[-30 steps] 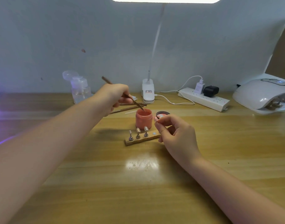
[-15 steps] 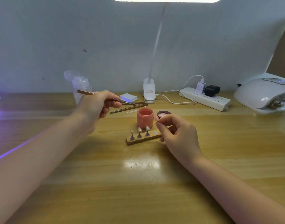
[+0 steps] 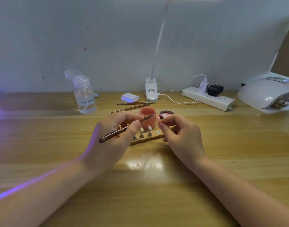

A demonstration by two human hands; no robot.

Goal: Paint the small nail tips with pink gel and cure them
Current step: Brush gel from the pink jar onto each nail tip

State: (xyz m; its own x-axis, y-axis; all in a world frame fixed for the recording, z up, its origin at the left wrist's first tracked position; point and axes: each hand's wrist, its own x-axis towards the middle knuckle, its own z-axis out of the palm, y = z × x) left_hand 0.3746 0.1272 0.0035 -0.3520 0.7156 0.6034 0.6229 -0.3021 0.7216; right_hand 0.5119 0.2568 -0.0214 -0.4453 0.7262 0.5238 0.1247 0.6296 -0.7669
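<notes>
Left hand (image 3: 114,135) grips brush (image 3: 124,129), bristles over pink gel jar (image 3: 148,117). Right hand (image 3: 178,133) pinches one nail tip (image 3: 159,123) just right of jar. Wooden holder (image 3: 147,138) in front of jar: tips look unpainted. Painting barely begun; curing lamp (image 3: 268,92), far right of jar, unused.

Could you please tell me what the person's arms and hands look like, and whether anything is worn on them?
Both forearms are bare up to the frame's edge: no sleeves, gloves, watch, bracelets or rings show. The left hand and right hand have short nails. A violet streak of light falls along the left forearm.
</notes>
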